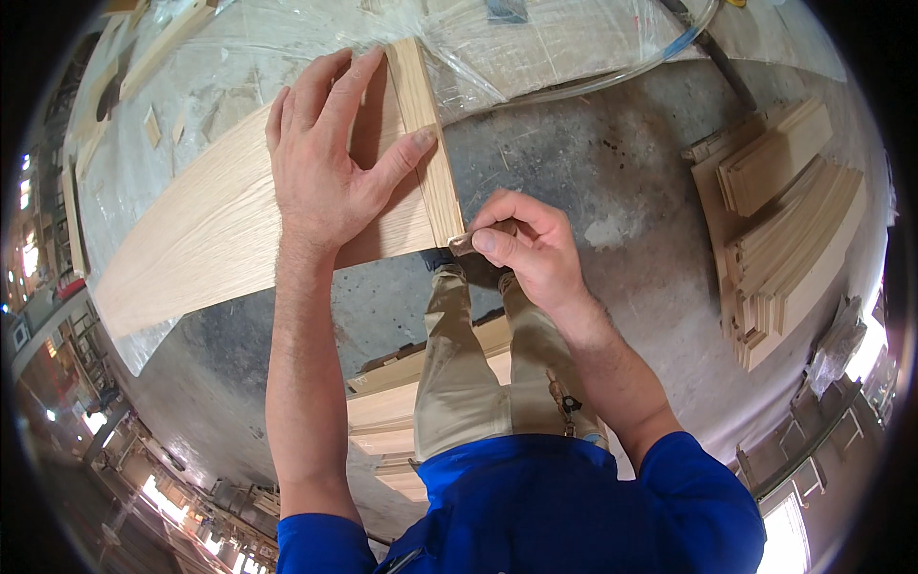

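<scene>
A pale wooden panel, wide with a curved outline, lies on the plastic-covered table and juts past its near edge. Along its right end runs a narrow wooden strip. My left hand is laid on the panel with fingers spread, its thumb resting across the strip. At the strip's near corner, my right hand pinches a small folded brown piece that looks like sandpaper between thumb and fingers. This piece touches the corner of the wood. The right hand's other fingers are curled in.
Clear plastic film covers the table, with a hose across it. Small wood offcuts lie at the left. Stacked wooden panels stand on the right. More boards sit low beside my legs, over the concrete floor.
</scene>
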Demonstrator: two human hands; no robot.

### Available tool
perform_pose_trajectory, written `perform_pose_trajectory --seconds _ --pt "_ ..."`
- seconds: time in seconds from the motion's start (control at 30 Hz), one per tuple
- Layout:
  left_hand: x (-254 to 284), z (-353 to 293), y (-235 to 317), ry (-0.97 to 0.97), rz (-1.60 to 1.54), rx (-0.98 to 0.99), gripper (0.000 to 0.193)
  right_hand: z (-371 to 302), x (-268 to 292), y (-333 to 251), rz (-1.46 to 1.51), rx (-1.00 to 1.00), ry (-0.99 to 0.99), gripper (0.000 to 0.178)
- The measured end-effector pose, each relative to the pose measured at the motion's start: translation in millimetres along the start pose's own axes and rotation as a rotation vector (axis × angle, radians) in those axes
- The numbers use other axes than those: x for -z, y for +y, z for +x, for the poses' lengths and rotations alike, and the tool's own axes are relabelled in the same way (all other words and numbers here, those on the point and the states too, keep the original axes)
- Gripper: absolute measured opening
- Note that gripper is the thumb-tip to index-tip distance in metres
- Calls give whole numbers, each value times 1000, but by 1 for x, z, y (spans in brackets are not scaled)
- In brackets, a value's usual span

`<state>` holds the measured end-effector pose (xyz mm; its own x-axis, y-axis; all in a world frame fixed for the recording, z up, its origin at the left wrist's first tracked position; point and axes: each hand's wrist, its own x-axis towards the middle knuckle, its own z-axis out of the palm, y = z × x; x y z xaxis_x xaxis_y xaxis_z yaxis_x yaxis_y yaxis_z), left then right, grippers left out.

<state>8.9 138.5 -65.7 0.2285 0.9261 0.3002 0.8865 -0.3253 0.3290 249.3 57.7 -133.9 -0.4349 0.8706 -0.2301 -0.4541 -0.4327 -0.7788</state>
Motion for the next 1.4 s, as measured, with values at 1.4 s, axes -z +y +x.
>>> perform_pose_trajectory --seconds 1.4 --pt "1 -1 1 -19 14 9 79 6 0 9 157 -23 -9 10"
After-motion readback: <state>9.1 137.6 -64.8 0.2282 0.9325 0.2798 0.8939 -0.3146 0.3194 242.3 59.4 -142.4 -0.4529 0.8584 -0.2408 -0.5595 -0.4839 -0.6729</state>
